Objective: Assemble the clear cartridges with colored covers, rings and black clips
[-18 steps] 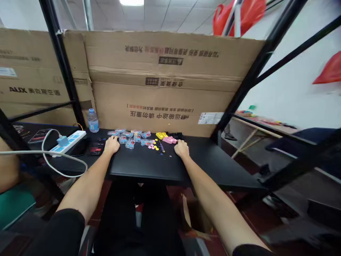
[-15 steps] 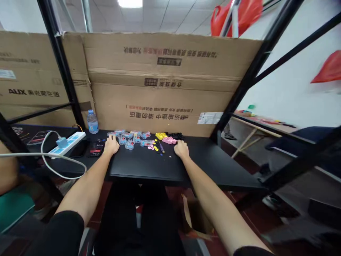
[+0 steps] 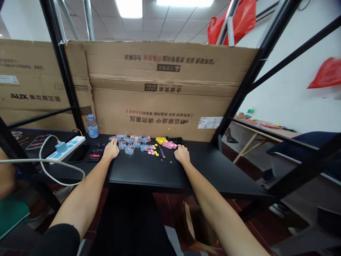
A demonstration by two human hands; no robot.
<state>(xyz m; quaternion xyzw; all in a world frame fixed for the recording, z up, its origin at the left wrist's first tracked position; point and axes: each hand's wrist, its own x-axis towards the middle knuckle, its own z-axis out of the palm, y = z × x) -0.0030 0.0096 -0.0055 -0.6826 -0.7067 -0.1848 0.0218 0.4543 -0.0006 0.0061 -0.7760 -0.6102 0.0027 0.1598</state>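
Observation:
Both my hands rest palm down on a black table (image 3: 144, 170). My left hand (image 3: 111, 149) lies flat with fingers stretched out, touching the left end of a row of several clear blue plastic parts (image 3: 130, 143). My right hand (image 3: 181, 154) lies with fingers loosely curled, holding nothing visible, just in front of pink parts (image 3: 169, 144). Yellow parts (image 3: 161, 140) and black parts (image 3: 175, 139) lie behind those. Small pink and yellow rings (image 3: 153, 153) and a thin tool (image 3: 161, 152) lie between my hands.
A phone (image 3: 94, 153) lies left of my left hand. Further left sit a white power strip (image 3: 65, 147) with a cable, and a water bottle (image 3: 92, 126). Cardboard boxes (image 3: 165, 85) wall off the table's back. Black rack posts (image 3: 64, 67) stand at both sides.
The view has tilted up slightly. My left hand's fingers have stretched a little towards the clear blue parts. My right hand stays where it was.

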